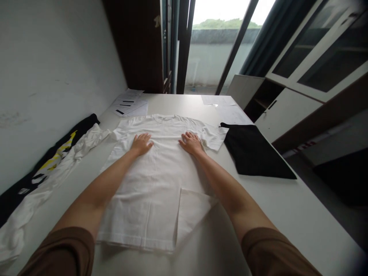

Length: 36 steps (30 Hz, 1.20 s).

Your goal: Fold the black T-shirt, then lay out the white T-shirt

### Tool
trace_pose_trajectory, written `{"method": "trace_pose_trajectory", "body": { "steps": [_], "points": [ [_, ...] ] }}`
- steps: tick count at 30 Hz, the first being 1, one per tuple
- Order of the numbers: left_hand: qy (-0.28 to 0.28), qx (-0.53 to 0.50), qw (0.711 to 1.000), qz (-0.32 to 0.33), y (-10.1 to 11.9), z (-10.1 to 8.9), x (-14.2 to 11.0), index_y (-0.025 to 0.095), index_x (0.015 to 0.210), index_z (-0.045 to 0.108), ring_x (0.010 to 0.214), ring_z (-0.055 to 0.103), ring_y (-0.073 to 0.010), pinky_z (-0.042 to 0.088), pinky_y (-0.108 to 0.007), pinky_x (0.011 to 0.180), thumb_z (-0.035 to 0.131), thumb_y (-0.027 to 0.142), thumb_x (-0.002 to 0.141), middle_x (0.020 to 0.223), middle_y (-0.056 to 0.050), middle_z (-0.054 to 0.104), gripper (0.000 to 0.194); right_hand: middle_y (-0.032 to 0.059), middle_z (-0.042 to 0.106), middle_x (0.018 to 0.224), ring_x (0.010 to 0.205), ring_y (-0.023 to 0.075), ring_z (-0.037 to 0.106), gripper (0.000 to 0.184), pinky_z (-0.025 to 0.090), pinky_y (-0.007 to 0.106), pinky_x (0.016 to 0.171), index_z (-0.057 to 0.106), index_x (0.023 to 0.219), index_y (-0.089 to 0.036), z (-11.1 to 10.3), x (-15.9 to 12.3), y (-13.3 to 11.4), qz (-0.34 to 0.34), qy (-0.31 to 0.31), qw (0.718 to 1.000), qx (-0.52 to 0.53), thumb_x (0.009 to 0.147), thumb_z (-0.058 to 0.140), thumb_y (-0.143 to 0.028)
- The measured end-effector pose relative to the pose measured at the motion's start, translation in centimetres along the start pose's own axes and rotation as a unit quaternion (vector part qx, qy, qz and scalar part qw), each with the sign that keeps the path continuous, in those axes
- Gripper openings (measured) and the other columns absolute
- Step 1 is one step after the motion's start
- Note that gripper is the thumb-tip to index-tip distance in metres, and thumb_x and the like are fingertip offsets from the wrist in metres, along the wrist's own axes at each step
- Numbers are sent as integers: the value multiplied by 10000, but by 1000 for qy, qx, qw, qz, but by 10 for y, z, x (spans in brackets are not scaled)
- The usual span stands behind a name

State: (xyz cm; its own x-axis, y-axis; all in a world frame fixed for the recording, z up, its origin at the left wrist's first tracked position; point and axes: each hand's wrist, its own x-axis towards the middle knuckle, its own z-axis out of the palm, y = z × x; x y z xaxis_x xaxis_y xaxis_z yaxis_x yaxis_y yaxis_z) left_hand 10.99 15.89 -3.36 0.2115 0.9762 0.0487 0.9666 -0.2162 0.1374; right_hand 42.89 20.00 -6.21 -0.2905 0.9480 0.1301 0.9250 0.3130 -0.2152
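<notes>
A white T-shirt (156, 180) lies spread flat on the white table (287, 207), collar away from me. Its lower right corner is folded up over the body. My left hand (141, 143) rests flat on the chest area at the left, fingers stretched out. My right hand (190, 142) lies flat on the chest area at the right, fingers spread, close to the right sleeve. Neither hand holds anything.
A folded black garment (255, 151) lies to the right of the shirt. At the left, against the wall, lie a crumpled white garment (43, 184) and a black garment with a yellow print (54, 155). Paper sheets (129, 103) sit at the far end.
</notes>
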Motion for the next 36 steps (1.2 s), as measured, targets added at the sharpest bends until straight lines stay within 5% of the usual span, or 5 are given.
{"method": "trace_pose_trajectory", "body": {
  "steps": [9,17,22,30,36],
  "points": [
    [-41,-168,885,433,150,7,-153,212,1309,634,1300,565,-247,370,-424,1186,562,329,975,1402,-102,630,361,64,460,1593,1504,278,354,469,226,522,1243,622,1407,-280,-7,7,20,-25,-41,993,111,1046,441,-519],
    [-191,-361,798,443,227,-5,-198,226,1345,630,1276,606,-248,427,-374,1158,665,343,922,1403,-94,632,440,64,667,1352,1246,244,605,260,443,399,1096,764,1103,-248,-12,-46,52,-39,102,978,179,967,560,-333],
    [-320,-494,659,468,254,-20,-203,217,1272,675,1212,675,-164,493,-228,1064,499,242,1012,1327,-54,698,315,78,735,1119,1011,234,663,304,485,346,952,755,1061,-219,-30,-61,80,88,176,969,150,1000,488,-352],
    [-107,-268,874,391,215,-11,-155,227,1206,685,1290,597,-238,368,-456,1199,566,209,976,1345,-86,673,260,161,648,1270,1174,312,549,369,426,413,989,710,1221,-174,-42,-63,117,229,176,957,10,989,518,-388],
    [-71,-136,915,373,195,11,-154,256,1468,526,1523,334,-303,168,-558,1274,583,411,989,1619,-101,425,507,207,611,1270,1181,356,515,451,435,456,987,644,1328,-169,-44,-63,110,271,131,952,-50,952,591,-413]
  ]
}}
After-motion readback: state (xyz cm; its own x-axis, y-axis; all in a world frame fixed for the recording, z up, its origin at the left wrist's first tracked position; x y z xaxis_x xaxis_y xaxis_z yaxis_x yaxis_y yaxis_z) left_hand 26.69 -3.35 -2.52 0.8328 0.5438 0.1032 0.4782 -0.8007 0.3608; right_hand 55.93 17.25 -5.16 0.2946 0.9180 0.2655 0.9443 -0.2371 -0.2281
